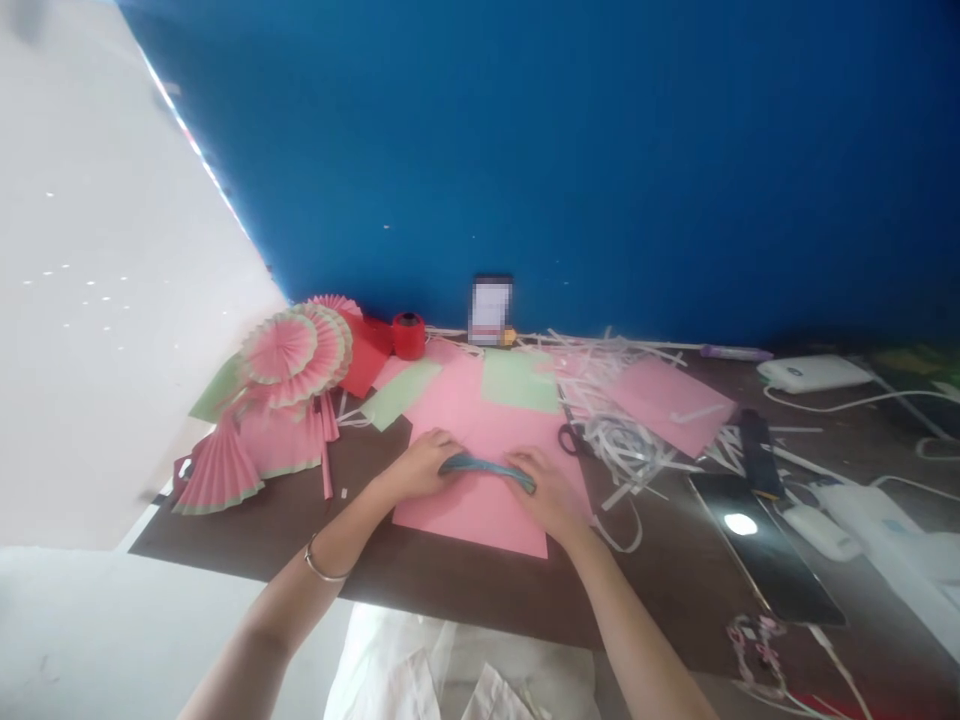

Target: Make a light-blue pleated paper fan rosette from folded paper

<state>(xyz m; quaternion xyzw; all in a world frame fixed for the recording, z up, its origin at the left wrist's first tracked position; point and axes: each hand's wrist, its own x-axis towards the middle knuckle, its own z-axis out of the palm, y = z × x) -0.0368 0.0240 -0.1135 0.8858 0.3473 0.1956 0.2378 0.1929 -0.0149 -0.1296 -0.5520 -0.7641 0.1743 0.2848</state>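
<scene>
Both hands grip a thin, slightly bowed blue strip, one at each end; what kind of thing it is I cannot make out. My left hand closes on its left end and my right hand on its right end. Beneath them lies a large pink paper sheet. Pale green paper rests on the sheet's far part, with another green piece to the left. A dark scissors handle shows just beyond my right hand; its blades are hidden.
Pleated pink fans and a red tape roll stand at the back left. White paper strips are heaped on the right beside a pink sheet. Further right lie a phone, a power bank and cables.
</scene>
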